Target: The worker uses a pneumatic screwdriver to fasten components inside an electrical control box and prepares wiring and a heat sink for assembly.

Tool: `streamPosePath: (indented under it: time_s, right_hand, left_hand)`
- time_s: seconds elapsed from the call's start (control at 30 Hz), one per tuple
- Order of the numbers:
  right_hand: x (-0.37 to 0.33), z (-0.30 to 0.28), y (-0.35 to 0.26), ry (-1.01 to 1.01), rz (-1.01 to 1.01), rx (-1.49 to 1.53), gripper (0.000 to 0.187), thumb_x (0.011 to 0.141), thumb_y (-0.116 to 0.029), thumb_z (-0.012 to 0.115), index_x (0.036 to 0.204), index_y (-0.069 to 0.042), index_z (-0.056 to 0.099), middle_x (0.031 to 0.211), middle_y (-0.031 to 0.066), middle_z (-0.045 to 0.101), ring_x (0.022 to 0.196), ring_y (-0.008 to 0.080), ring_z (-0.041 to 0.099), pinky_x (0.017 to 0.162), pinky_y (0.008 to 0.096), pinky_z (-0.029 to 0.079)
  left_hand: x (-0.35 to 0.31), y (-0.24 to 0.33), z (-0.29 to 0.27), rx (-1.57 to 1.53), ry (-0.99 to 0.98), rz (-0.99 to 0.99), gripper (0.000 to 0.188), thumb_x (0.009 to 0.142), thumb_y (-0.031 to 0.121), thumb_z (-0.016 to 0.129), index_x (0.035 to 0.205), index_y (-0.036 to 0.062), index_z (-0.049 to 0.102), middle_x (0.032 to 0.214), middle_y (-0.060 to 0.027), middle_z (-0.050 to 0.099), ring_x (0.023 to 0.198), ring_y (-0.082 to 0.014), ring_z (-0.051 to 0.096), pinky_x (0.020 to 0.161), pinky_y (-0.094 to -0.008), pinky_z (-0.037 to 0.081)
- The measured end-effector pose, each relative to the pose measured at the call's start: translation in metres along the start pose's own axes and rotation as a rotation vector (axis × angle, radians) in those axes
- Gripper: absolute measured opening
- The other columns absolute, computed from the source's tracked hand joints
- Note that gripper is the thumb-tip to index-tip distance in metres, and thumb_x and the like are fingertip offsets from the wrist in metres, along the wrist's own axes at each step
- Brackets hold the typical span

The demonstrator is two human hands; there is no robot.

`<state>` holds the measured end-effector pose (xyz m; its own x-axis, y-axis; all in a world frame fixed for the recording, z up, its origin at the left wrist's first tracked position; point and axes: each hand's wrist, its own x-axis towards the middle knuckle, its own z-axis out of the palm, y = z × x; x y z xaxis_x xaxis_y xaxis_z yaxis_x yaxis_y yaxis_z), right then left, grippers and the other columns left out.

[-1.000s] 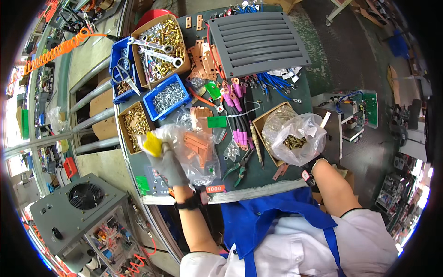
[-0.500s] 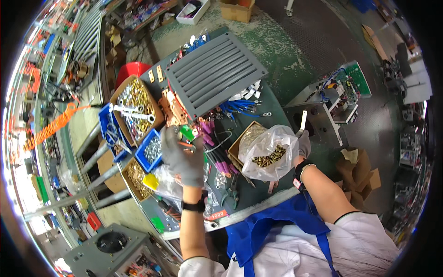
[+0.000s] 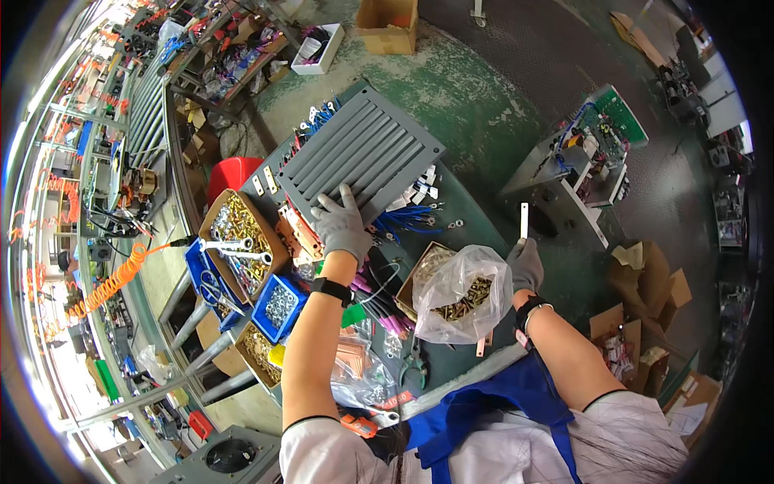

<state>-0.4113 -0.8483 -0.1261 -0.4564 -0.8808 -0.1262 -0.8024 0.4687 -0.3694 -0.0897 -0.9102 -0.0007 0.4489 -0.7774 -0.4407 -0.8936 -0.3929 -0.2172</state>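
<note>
My left hand [image 3: 342,226], in a grey glove, rests with fingers spread on the near edge of a grey louvered metal panel [image 3: 367,145]. Its palm is over copper bars [image 3: 300,234] and purple-sleeved cables [image 3: 387,310]. My right hand [image 3: 526,264], also gloved, pinches a flat silver metal strip [image 3: 525,219] that points upward, its hole at the far end. Just left of that hand, a clear plastic bag [image 3: 492,278] of brass-coloured screws [image 3: 466,300] sits by a cardboard box [image 3: 413,284].
At the left are a cardboard box of bolts [image 3: 230,218] with wrenches [image 3: 238,250] on top and a blue bin of small fasteners [image 3: 280,308]. Blue cables [image 3: 403,218] poke out beside the panel. Pliers [image 3: 414,367] lie near the front edge. An electronics chassis [image 3: 588,165] stands to the right.
My left hand has moved up and right from beside the blue bin onto the panel. My right hand still holds the strip, now more upright. The view has shifted slightly.
</note>
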Motion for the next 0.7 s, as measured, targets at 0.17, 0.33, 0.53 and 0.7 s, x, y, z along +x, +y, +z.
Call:
streamPosePath:
  time_s: [0.17,0.33,0.53,0.7]
  right_hand:
    - [0.001,-0.004,-0.003,-0.057,0.047,-0.031,0.025,0.101,-0.033,0.044,0.1,-0.01,0.055,0.087,0.0196,0.068,0.08,0.045,0.065,0.068,0.0548,0.051]
    - [0.0,-0.011,-0.008,-0.093,0.062,-0.005,0.026,0.102,-0.032,0.042,0.101,-0.009,0.054,0.088,0.02,0.068,0.082,0.0456,0.065,0.07,0.0551,0.051]
    - [0.0,-0.012,-0.009,-0.115,0.075,0.002,0.029,0.102,-0.033,0.042,0.101,-0.007,0.054,0.09,0.0201,0.067,0.085,0.0452,0.065,0.071,0.0551,0.051]
    - [0.0,-0.015,-0.011,-0.124,0.082,0.013,0.029,0.102,-0.033,0.043,0.1,-0.007,0.054,0.091,0.0204,0.067,0.086,0.0448,0.065,0.072,0.0549,0.051]
  left_hand:
    - [-0.009,-0.005,0.01,0.041,0.118,0.023,0.1,0.081,0.026,0.078,0.158,0.0113,0.016,0.157,-0.0329,0.023,0.141,-0.053,0.031,0.115,-0.0553,0.031]
    - [-0.013,-0.032,-0.008,-0.052,0.24,0.074,0.1,0.067,0.014,0.077,0.152,0.0111,0.024,0.144,-0.0295,0.042,0.133,-0.046,0.045,0.112,-0.0558,0.034]
    - [0.03,-0.106,-0.095,-0.342,0.364,0.386,0.053,0.074,0.012,0.063,0.127,0.0096,0.062,0.1,-0.0239,0.07,0.098,-0.0392,0.069,0.085,-0.0461,0.054]
    - [0.08,-0.129,-0.131,-0.518,0.158,0.356,0.043,0.074,0.011,0.06,0.116,0.0052,0.067,0.096,-0.0211,0.071,0.091,-0.0348,0.07,0.081,-0.0421,0.052]
